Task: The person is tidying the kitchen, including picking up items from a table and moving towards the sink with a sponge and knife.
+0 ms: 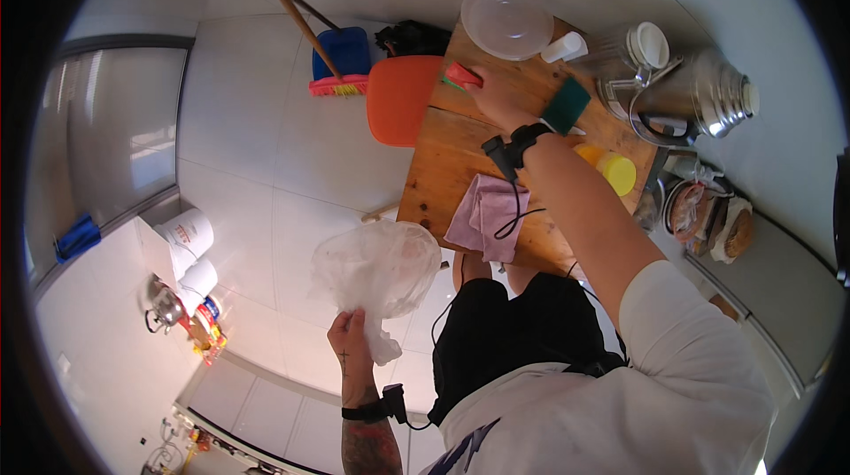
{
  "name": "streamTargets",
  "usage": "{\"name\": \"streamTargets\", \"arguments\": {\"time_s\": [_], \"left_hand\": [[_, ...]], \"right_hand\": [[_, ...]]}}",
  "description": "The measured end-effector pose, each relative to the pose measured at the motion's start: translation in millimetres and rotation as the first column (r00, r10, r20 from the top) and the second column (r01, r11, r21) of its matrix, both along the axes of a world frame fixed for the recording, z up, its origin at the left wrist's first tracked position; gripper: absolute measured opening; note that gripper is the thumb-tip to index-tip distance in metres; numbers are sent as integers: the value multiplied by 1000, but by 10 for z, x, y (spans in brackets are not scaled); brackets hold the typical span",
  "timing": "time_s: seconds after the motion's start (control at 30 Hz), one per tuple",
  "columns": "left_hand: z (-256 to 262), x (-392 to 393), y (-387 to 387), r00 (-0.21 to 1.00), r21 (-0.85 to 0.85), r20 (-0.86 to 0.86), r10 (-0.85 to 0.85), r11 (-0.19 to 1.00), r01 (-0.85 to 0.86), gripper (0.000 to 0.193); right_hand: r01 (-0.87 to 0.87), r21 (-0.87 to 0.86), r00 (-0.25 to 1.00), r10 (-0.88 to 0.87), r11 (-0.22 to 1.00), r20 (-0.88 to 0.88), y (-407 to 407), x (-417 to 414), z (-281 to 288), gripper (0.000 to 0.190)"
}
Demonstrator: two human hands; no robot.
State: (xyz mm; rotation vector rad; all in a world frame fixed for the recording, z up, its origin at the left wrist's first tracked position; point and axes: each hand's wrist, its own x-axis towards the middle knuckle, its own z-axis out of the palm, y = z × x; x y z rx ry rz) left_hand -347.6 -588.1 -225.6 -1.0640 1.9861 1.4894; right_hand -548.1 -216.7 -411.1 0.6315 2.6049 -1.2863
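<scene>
At the lower left my left hand pinches the gathered neck of a translucent plastic bag, which balloons out beyond the fingers over the floor. My right hand reaches to the far left part of a wooden table, its fingers on a small red and green item; what it is cannot be told. Close to that wrist lies a dark green scouring pad. A folded pink cloth rests at the table's near edge. By my forearm stands a yellow-lidded container.
An orange stool adjoins the table's left side. Behind it are a broom and a blue dustpan. A clear plastic lid or bowl, a white cup and a steel thermos stand along the wall. Cables run from both wrist straps.
</scene>
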Motion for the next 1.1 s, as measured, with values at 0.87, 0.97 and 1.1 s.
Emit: {"name": "streamTargets", "arguments": {"time_s": [0.87,0.97,1.1], "left_hand": [[-13,-70,110,994,-34,2,-112,993,112,16],[-70,-30,72,991,-33,-9,-137,990,136,15],[-41,-54,183,992,-13,21,-126,992,126,15]], "right_hand": [[-137,435,957,232,890,-172,138,98,19,35],[-127,444,979,185,887,-90,140,82,55,35],[-66,455,987,125,888,-99,142,206,108,33]]}}
